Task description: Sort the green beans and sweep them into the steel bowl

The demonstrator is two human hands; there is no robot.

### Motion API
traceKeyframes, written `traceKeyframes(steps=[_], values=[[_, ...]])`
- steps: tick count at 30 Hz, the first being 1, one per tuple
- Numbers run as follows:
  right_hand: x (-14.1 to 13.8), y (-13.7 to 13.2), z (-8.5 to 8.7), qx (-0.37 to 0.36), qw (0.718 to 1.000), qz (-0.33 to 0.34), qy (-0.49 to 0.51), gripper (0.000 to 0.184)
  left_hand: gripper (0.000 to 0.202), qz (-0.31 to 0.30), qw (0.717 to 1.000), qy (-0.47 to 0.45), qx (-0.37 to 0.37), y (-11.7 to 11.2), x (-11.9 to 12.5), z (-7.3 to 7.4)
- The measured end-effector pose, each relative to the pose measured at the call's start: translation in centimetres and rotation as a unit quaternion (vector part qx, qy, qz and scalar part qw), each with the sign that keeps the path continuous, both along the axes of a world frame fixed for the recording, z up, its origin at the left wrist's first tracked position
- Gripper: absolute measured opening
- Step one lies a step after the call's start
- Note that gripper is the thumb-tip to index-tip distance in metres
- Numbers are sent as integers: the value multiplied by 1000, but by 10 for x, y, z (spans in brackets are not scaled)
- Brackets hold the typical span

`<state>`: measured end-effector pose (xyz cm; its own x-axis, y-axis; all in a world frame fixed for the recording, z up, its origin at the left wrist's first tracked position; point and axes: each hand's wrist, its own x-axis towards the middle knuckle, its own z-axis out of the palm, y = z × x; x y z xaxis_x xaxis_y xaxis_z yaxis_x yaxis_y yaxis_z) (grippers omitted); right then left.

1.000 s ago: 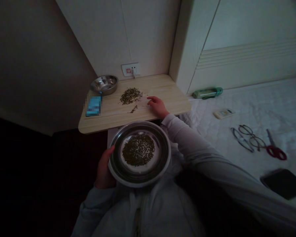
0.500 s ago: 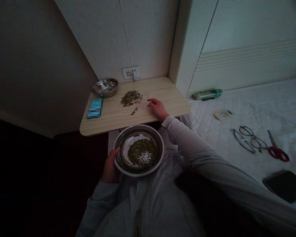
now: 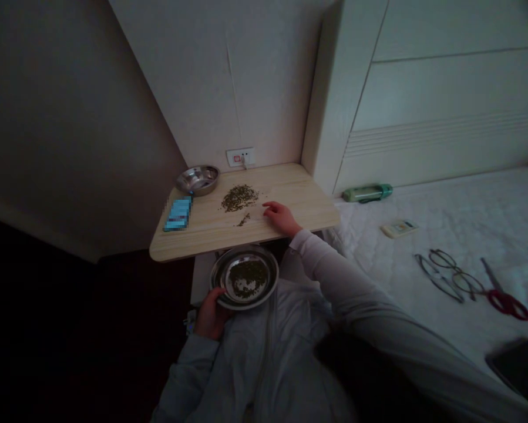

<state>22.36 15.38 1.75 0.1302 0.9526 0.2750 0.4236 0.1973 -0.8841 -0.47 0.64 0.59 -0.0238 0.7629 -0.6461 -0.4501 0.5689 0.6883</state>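
Note:
My left hand (image 3: 211,314) grips the near left rim of a stainless steel bowl (image 3: 218,273), thumb over the edge, low in front of the table. Small dark green beans (image 3: 249,271), which look like mung beans, cover much of the bowl's bottom. Over the right part of the table rests my right hand (image 3: 282,217), its fingers loosely bent and apart, with nothing visible in them. Just left of its fingertips lies a spread pile of the same beans (image 3: 239,198), and a short trail of beans (image 3: 244,220) sits nearer the front edge.
On the wooden table (image 3: 193,244), a second steel bowl (image 3: 198,181) and a blurred-screen phone (image 3: 178,213) stand at left. A socket (image 3: 241,157) is behind. The bed at right holds a green bottle (image 3: 367,193), a remote (image 3: 400,228), glasses (image 3: 468,282) and red-handled scissors (image 3: 505,302).
The view has tipped upward, so the table sits lower in the picture. My left hand has moved the bowl farther forward and down, close under the table edge. My right hand has barely moved over the table.

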Motion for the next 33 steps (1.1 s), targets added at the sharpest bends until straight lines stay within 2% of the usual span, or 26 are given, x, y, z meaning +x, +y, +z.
traceKeyframes(steps=[5, 11, 15, 21, 25, 33], values=[[-3, 1, 1, -14, 1000, 27, -6, 26, 12, 1, 999, -44, 0, 8, 5, -9], [-12, 10, -2, -16, 1000, 14, -1, 25, 16, 17, 997, -66, 18, 20, 12, -11], [-15, 9, -2, -14, 1000, -7, -2, 23, 17, 7, 996, -90, 21, 28, 18, -14], [4, -3, -2, 2, 997, -74, 20, 23, 15, -28, 995, -98, 13, 32, 22, -17], [20, -15, -1, 5, 994, -109, -16, 23, 14, -16, 995, -101, 22, 32, 23, -20], [16, -34, 3, -21, 996, -56, -61, 21, 13, 5, 992, -119, 34, 30, 22, -28]])
